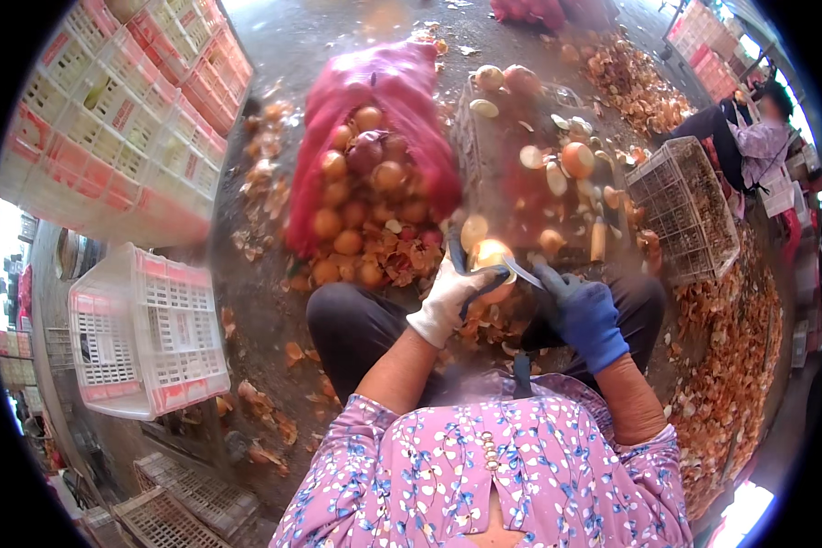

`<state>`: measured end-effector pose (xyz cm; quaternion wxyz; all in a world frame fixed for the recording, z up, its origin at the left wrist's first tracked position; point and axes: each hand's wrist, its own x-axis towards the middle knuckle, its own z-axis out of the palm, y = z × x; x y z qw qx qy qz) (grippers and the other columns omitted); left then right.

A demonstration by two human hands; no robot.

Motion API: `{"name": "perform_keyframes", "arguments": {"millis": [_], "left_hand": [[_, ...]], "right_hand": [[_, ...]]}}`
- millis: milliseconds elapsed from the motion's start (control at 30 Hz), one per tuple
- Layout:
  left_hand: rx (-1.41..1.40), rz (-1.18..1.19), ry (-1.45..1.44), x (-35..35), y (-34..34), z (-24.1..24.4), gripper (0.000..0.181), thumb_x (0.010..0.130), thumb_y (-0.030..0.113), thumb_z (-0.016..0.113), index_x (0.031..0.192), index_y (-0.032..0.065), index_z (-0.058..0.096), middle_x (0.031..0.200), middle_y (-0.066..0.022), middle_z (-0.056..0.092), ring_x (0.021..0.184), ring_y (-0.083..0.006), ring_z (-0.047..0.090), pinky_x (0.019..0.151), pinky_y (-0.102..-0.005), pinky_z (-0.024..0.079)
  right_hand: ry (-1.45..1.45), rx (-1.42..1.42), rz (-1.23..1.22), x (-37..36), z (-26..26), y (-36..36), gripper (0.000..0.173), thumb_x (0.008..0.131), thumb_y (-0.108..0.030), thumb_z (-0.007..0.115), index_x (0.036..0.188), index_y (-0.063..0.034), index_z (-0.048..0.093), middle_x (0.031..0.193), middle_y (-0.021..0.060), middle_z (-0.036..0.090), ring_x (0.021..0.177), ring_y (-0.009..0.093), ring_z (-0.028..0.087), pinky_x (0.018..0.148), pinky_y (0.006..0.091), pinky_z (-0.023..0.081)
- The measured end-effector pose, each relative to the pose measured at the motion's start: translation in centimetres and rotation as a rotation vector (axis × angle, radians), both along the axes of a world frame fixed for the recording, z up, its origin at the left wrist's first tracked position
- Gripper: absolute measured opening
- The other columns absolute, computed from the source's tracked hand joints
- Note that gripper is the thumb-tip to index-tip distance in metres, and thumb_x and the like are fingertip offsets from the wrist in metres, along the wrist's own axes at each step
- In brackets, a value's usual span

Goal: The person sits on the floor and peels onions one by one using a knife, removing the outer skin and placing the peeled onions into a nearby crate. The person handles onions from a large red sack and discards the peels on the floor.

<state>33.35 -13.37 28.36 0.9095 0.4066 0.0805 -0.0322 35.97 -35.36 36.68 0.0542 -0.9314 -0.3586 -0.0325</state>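
My left hand (445, 298), in a white glove with a dark coated palm, grips a partly peeled onion (490, 255) above my lap. In a blue glove, my right hand (582, 312) holds a small knife (525, 272), its blade against the onion's right side. Beyond my left hand lies a red mesh sack (401, 68), its mouth towards me and brown onions (389, 177) spilling from it. An upturned crate (476, 154) beside the sack bears onions, cut pieces and a wooden handle (598, 240); the rest of that tool is hard to make out.
Stacked plastic crates (116, 116) rise at the left, with a white and red crate (181, 329) nearer me. A grimy crate (685, 209) stands at the right, before a seated person (760, 140). Onion skins (719, 383) cover the floor at the right.
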Motion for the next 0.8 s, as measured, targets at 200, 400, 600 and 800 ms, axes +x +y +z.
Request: {"name": "perform_keyframes", "arguments": {"millis": [200, 400, 600, 800], "left_hand": [[0.156, -0.089, 0.078, 0.3, 0.2, 0.5, 0.100, 0.079, 0.006, 0.079, 0.159, 0.0051, 0.020, 0.140, -0.0126, 0.052, 0.123, -0.0205, 0.059, 0.106, -0.0336, 0.048], [0.236, -0.146, 0.044, 0.0, 0.0, -0.8, 0.107, 0.077, 0.008, 0.081, 0.162, 0.0066, 0.015, 0.147, -0.0122, 0.046, 0.130, -0.0210, 0.051, 0.109, -0.0345, 0.044], [0.069, -0.181, 0.023, -0.6, -0.7, -1.2, 0.104, 0.077, 0.010, 0.083, 0.160, 0.0060, 0.021, 0.144, -0.0118, 0.049, 0.130, -0.0220, 0.051, 0.109, -0.0351, 0.043], [0.089, -0.269, 0.048, -0.9, -0.6, 0.3, 0.111, 0.075, 0.014, 0.082, 0.163, 0.0077, 0.015, 0.148, -0.0114, 0.046, 0.133, -0.0226, 0.049, 0.111, -0.0349, 0.042]], "right_hand": [[0.157, -0.103, -0.093, -0.3, 0.5, 1.0, 0.027, 0.094, -0.023, 0.063, 0.119, -0.0111, 0.065, 0.081, 0.0158, 0.069, 0.075, 0.036, 0.069, 0.062, 0.0464, 0.053], [0.722, 0.346, -0.200, 1.4, -0.3, -1.0, 0.028, 0.102, -0.026, 0.055, 0.097, -0.0039, 0.072, 0.067, 0.0090, 0.065, 0.063, 0.025, 0.065, 0.060, 0.0385, 0.051], [1.242, 0.621, -0.380, 1.5, -0.4, -3.0, 0.035, 0.104, -0.030, 0.057, 0.101, 0.0016, 0.073, 0.070, 0.0003, 0.063, 0.067, 0.004, 0.051, 0.058, 0.0222, 0.042], [0.624, 0.824, -0.214, -2.6, -2.0, -1.3, 0.020, 0.095, -0.020, 0.073, 0.104, -0.0024, 0.072, 0.077, 0.0042, 0.069, 0.073, 0.007, 0.061, 0.064, 0.0268, 0.051]]}}
